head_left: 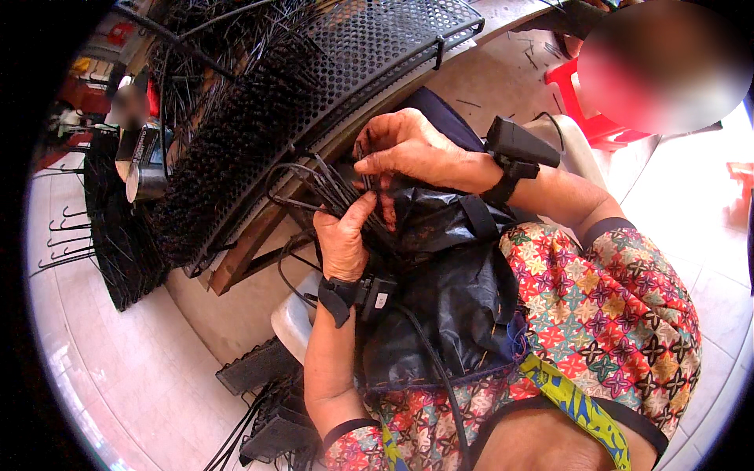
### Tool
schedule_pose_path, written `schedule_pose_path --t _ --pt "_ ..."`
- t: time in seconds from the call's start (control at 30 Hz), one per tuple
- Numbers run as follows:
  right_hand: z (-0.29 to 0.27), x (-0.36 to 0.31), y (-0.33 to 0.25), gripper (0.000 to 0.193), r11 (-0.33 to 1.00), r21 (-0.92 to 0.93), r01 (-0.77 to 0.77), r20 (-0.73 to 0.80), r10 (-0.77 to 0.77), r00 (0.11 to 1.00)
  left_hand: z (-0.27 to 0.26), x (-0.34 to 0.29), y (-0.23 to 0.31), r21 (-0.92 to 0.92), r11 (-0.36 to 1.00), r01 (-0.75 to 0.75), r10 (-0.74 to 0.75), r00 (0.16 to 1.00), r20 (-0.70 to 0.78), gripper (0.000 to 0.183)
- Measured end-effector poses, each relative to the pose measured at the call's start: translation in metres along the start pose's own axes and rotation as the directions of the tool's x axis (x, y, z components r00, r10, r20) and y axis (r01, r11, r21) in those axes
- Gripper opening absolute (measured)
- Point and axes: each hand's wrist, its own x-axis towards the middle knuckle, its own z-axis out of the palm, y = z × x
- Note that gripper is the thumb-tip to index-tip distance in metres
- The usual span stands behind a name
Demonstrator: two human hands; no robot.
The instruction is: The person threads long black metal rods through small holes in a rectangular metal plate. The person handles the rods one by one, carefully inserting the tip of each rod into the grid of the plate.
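Observation:
A bundle of thin black strips (pixel 328 188) is gripped in my left hand (pixel 345 242), its thumb pressed over them. The loose ends fan out up and to the left, and some curl into loops. Just above and to the right, my right hand (pixel 416 153) is closed in a pinch, thumb against forefinger, at the upper ends of a few dark strips; exactly what lies between those fingertips is hard to make out. Under both hands a shiny black apron (pixel 448 322) covers my lap. Each wrist wears a black strapped device.
A black perforated metal rack (pixel 377 47) on a wooden frame (pixel 245 255) stands close by at the upper left, piled with dark bristly pieces (pixel 236 137). Black hooked wires (pixel 67 239) hang further left. Dark blocks (pixel 263 365) lie low left. A red stool (pixel 593 118) stands at upper right, near another person.

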Motion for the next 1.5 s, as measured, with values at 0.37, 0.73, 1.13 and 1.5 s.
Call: schedule_pose_path --t 0.37,0.73,1.13,1.5 --pt "-0.005 0.000 -0.008 0.006 0.994 0.082 -0.071 0.073 0.065 0.995 0.003 -0.003 0.002 0.008 1.000 0.012 -0.011 0.996 -0.087 0.013" --pt "-0.019 0.046 -0.033 0.008 0.907 0.153 0.392 -0.282 -0.341 0.897 -0.005 -0.001 -0.002 -0.052 0.999 0.016 -0.018 0.999 -0.040 0.011" --pt "0.000 0.064 -0.032 0.011 0.790 -0.215 0.574 -0.149 -0.608 0.780 -0.009 0.002 -0.007 -0.102 0.995 0.025 -0.028 0.999 -0.031 0.011" --pt "-0.002 0.069 -0.032 0.011 0.647 -0.430 0.630 0.181 -0.622 0.762 -0.010 0.004 -0.008 -0.099 0.995 0.027 -0.031 0.999 -0.038 0.010"
